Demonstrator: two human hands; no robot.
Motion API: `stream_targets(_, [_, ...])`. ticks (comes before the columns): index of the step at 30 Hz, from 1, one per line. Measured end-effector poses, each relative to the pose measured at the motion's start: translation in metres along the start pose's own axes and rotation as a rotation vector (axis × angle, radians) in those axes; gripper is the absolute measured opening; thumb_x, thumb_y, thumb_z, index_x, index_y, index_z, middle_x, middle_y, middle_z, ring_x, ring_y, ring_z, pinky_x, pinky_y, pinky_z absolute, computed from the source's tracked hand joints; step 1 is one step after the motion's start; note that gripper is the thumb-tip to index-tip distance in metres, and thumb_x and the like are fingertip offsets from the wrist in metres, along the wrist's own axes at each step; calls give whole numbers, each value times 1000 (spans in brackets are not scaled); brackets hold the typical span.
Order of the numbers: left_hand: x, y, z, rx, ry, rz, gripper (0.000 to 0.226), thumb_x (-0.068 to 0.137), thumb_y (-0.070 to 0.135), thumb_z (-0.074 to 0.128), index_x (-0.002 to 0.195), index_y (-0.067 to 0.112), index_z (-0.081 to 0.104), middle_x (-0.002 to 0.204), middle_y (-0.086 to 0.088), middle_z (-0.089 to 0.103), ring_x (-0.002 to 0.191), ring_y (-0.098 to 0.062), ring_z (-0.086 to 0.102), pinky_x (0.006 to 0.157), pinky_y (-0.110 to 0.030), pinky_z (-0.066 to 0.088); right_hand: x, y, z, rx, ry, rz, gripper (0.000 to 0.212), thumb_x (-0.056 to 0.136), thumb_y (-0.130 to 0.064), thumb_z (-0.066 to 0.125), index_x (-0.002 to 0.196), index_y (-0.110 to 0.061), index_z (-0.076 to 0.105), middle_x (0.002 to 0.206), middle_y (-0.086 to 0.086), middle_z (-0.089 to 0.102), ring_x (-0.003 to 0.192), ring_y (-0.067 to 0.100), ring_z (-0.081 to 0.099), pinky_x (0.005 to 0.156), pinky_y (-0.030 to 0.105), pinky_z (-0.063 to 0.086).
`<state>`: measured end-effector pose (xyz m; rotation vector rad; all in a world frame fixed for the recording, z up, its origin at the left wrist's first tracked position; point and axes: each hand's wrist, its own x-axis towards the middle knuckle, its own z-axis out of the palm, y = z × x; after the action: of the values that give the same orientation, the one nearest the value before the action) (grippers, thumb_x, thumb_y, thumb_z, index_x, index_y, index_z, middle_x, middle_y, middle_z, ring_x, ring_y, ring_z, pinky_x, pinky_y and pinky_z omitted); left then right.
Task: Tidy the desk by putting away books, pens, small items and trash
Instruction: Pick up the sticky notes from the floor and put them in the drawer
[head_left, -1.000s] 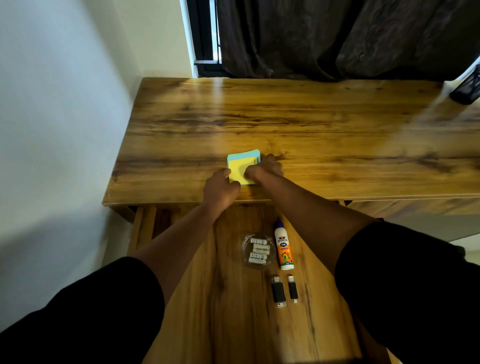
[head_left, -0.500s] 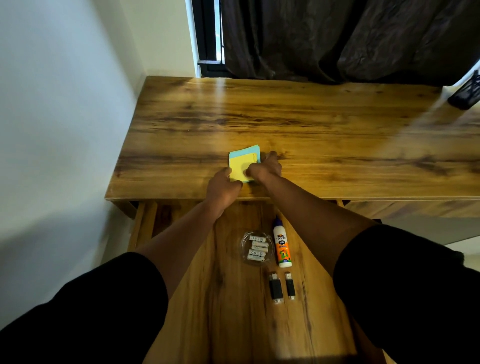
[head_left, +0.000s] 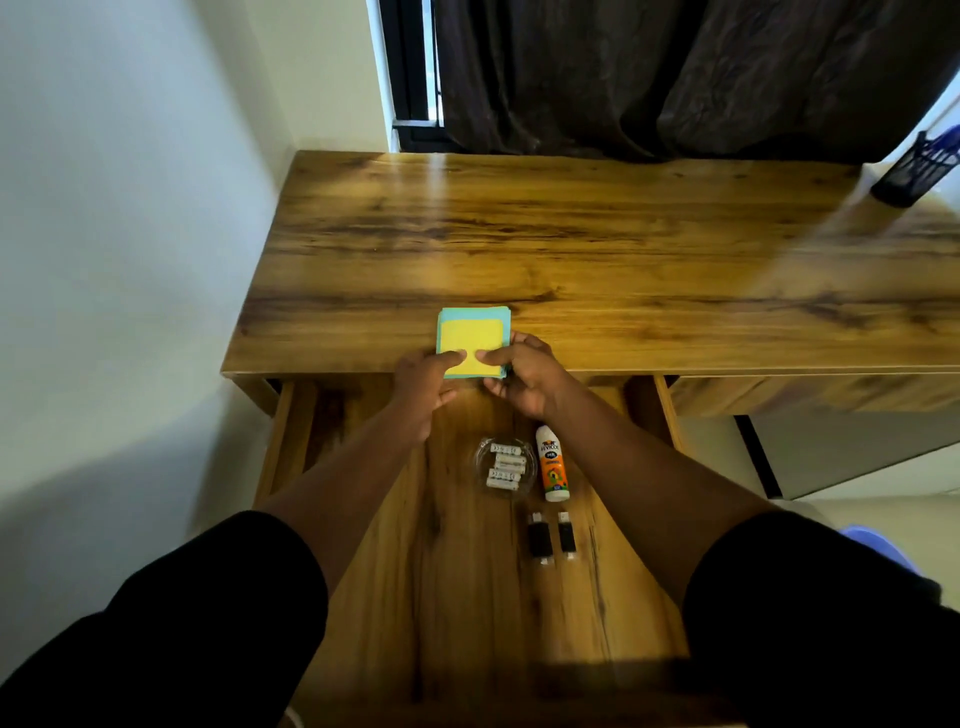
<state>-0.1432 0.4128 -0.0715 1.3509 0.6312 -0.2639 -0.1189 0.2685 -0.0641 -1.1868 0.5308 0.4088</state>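
Brown wood fills my view: a table (head_left: 597, 249) stands against a white wall (head_left: 119, 218), with a dark curtain (head_left: 675, 67) behind it. Under the front edge of the table, a drawer (head_left: 467, 597) is pulled out toward me.

I see a pad of notes (head_left: 471, 340) at the front edge of the table. It is yellow on top and blue below. Both of my hands hold it. My left hand (head_left: 423, 384) pinches the near left corner, with the thumb on top of the yellow sheet. My right hand (head_left: 524, 376) pinches the near right side, thumb on top too, and its fingers (head_left: 519, 340) curl round the right edge of the pad. The two thumbs nearly meet on the yellow sheet. I cannot tell if the pad lies flat on the table or is lifted a bit.

Down in the drawer, a clear dish (head_left: 504, 467) holds some small white batteries (head_left: 505, 465). Just beside it on the right lies a white and orange glue bottle (head_left: 551, 465). Nearer to me lie two small black USB sticks (head_left: 551, 535), side by side.

Far off at the right back corner of the table stands a black mesh pen cup (head_left: 914, 169) with blue pens in it.

My sleeves (head_left: 831, 623) are black.
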Motion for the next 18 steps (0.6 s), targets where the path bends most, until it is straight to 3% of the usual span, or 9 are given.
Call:
stream_targets(4, [-21, -19, -19, 62, 54, 11, 30, 86, 10, 78, 114, 8, 66, 119, -15, 71, 103, -25, 68, 61, -26, 52, -30, 30, -15, -66, -82, 49, 36, 81, 7, 76, 106, -16, 63, 100, 5, 74, 91, 23, 70, 67, 31, 54])
stream_targets(6, [-34, -34, -31, 113, 8, 53, 24, 88, 6, 74, 111, 9, 68, 116, -15, 72, 96, -24, 69, 54, -22, 52, -41, 48, -23, -99, -100, 65, 38, 81, 7, 76, 110, -14, 63, 107, 6, 74, 102, 27, 71, 72, 34, 55])
stream_targets(8, [-43, -54, -44, 151, -42, 67, 31, 89, 7, 74, 119, 7, 67, 119, -14, 71, 102, -26, 70, 64, -29, 58, -52, 67, -30, -126, -114, 93, 45, 82, 5, 76, 122, -11, 62, 112, 7, 74, 104, 27, 70, 77, 37, 58])
stream_targets(11, [-54, -85, -59, 219, -37, 26, 39, 86, 11, 79, 123, 12, 66, 123, -9, 70, 110, -29, 68, 91, -46, 60, -65, 101, -43, -171, -83, 121, 36, 85, -1, 76, 118, -14, 65, 113, 6, 72, 105, 27, 68, 90, 45, 57])
stream_targets(14, [-63, -118, -69, 282, -32, -33, 42, 81, 13, 83, 120, 13, 67, 121, -8, 69, 111, -29, 66, 91, -51, 60, -74, 137, -59, -310, -21, 115, 38, 85, -5, 76, 120, -16, 67, 122, 6, 70, 113, 29, 64, 93, 47, 58])
stream_targets(18, [-82, -154, -77, 272, -71, -248, 44, 79, 6, 84, 117, 9, 64, 120, -12, 67, 109, -32, 66, 87, -51, 61, -90, 173, -78, -518, 3, 83, 47, 87, -11, 77, 132, -15, 62, 125, 6, 67, 109, 24, 63, 77, 36, 61])
